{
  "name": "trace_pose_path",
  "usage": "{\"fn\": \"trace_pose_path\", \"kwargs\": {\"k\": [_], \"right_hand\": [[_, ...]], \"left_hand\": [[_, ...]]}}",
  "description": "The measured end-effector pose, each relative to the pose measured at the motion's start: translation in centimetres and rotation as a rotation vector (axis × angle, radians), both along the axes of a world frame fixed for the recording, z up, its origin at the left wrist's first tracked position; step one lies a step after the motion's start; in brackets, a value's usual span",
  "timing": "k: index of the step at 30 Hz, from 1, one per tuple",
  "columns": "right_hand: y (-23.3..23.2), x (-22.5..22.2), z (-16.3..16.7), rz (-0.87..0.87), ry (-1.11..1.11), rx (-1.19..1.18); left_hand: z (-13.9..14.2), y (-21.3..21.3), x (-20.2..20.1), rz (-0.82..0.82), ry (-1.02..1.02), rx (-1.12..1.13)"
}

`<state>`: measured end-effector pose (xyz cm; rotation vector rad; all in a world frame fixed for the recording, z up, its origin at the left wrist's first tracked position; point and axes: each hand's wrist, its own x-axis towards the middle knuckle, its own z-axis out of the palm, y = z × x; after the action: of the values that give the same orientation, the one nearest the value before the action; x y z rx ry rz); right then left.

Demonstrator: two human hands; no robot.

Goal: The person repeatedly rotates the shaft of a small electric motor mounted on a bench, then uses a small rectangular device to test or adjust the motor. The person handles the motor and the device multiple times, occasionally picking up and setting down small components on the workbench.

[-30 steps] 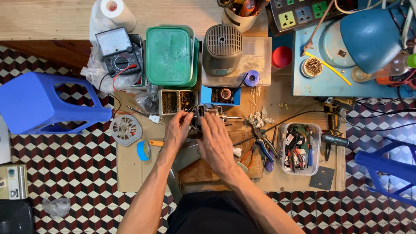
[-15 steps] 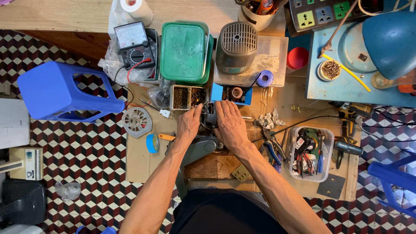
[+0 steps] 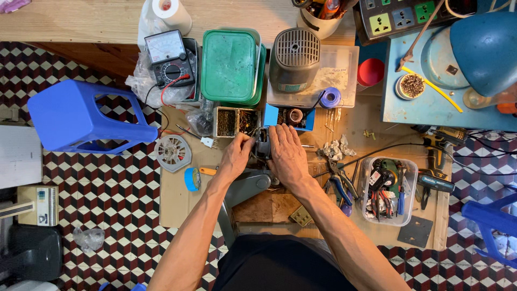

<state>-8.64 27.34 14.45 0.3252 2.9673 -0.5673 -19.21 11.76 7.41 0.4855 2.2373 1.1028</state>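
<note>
**Hands clamped on a small dark motor part at the bench centre**

Hands meet over the middle of the low wooden work board (image 3: 177,202). The left hand (image 3: 236,156) curls in from the left, fingers bent against the side of a small dark motor part (image 3: 263,144); the right hand (image 3: 288,153) lies flat over its right side, fingers pointing away from the person and touching it. Both hands are closed onto the part, close together with only the part between them. What lies under the right palm is hidden.

The part sits just in front of a small divided box of screws (image 3: 236,122) and a blue open box (image 3: 291,116). A grey metal bracket (image 3: 245,186) lies beneath the wrists, toward the person.

Beyond these stand a stack of green lidded containers (image 3: 230,64), a grey ribbed motor housing (image 3: 294,58) and an analogue multimeter (image 3: 171,59) with a red lead. Left of the left hand lie a grey fan grille disc (image 3: 172,152) and a roll of blue tape (image 3: 191,179). To the right, blue-handled pliers (image 3: 339,186) lie near a clear plastic tub of tools (image 3: 386,191), and a cordless drill (image 3: 436,161) lies further right. A blue plastic stool (image 3: 81,116) lies tipped on the tiled floor, and a blue desk lamp (image 3: 484,48) hangs over the right corner.
</note>
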Motion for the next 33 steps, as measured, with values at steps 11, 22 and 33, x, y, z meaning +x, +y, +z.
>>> {"fn": "trace_pose_path", "kwargs": {"k": [11,22,33], "right_hand": [[-1.9,0.1,-0.5,-0.028,0.172,0.103],[-2.2,0.3,-0.3,-0.036,0.152,0.106],[-2.3,0.4,-0.1,-0.053,0.163,0.06]], "left_hand": [[-0.9,-0.3,-0.2,-0.057,0.067,-0.064],[-1.4,-1.1,-0.3,-0.085,0.039,-0.065],[-2.2,-0.2,-0.3,-0.013,0.044,-0.218]]}}
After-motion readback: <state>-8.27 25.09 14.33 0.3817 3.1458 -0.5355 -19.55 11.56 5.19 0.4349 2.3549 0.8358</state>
